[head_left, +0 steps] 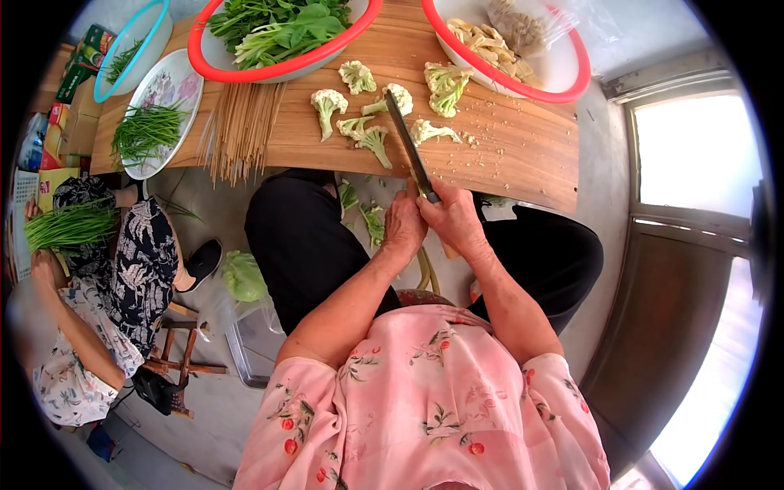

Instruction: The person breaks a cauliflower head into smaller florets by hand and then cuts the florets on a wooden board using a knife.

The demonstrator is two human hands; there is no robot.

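The knife [411,147] points away from the person, its long axis slanting slightly left above the table [523,155], ahead of the grip. The right hand [454,219], forearm angled inward, curls round its handle; the left hand [405,220] meets it, its finger closure unclear. The narrow blade looks dark.

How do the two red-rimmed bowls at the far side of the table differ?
The left bowl holds leafy greens; the right bowl holds pale pieces.
The right bowl also has a clear plastic bag in it; no bag shows in the left bowl.
Both have thick red rims and pale bodies.
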